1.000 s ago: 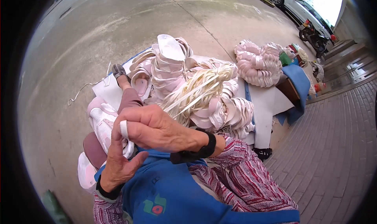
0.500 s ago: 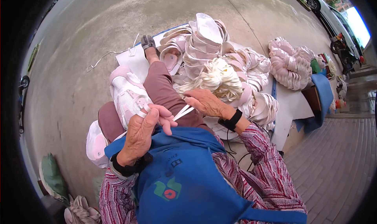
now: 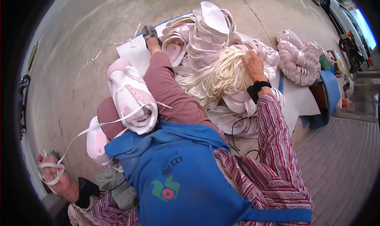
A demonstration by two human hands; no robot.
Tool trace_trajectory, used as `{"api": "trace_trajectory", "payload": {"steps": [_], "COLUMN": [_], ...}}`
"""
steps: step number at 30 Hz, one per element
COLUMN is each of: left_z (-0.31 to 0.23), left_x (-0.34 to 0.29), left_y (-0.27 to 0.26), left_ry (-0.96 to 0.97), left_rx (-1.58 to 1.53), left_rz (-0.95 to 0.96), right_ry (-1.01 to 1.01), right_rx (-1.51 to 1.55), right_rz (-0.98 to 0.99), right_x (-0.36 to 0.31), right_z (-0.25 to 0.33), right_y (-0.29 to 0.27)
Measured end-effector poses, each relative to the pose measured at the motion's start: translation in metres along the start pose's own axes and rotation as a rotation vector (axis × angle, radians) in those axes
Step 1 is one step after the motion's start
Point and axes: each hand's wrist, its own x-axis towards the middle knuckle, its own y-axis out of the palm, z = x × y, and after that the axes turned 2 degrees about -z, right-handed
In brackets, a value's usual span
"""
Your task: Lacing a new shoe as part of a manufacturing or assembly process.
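Observation:
A white and pink shoe upper (image 3: 128,93) lies across my left thigh. From its eyelets a white shoelace (image 3: 95,128) runs down to the far left, and its other end points toward my lap. Out there my left hand (image 3: 55,176) holds the lace, which loops round the fingers. My right hand (image 3: 254,65) is on the right end of a thick bundle of cream shoelaces (image 3: 215,77), its bent fingers pressed into the strands. That bundle rests on top of piled shoe uppers (image 3: 209,34).
Another pink and white upper (image 3: 97,143) sits beside my left leg. A coiled row of uppers (image 3: 297,57) stands to the right on a white sheet (image 3: 299,103). My blue apron (image 3: 178,174) covers my lap. Dark cords (image 3: 233,145) lie near my right arm.
My left hand has swung from the shoe upper out to the lower left, drawing the lace long. My right hand has moved from the lace up and right onto the lace bundle, which is now spread wider.

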Motion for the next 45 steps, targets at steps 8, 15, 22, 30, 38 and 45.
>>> {"api": "trace_trajectory", "payload": {"steps": [8,15,22,30,38,45], "left_z": [-0.04,0.137,0.152,0.121,0.105,0.128], "left_x": [-0.07,-0.042,-0.038,-0.072,-0.111,-0.131], "left_y": [-0.032,0.12,0.187,0.14,0.028,-0.035], "left_ry": [0.161,-0.164,-0.3,-0.333,-0.483,-0.443], "left_rx": [0.146,0.141,-0.192,0.045,0.257,1.013], "left_rz": [-0.18,-0.05,0.322,0.469,-0.341,-0.373], "right_ry": [0.007,-0.115,-0.061,0.413,0.529,0.495], "right_rx": [-0.149,1.166,1.741,2.387,2.105,1.577], "right_rz": [-0.133,0.813,1.929,1.702,1.08,1.082], "right_x": [0.012,-0.057,-0.158,-0.143,-0.077,-0.109], "right_z": [0.029,0.23,0.323,0.352,0.29,0.301], "right_y": [-0.012,-0.112,-0.09,-0.103,-0.064,-0.042]}}
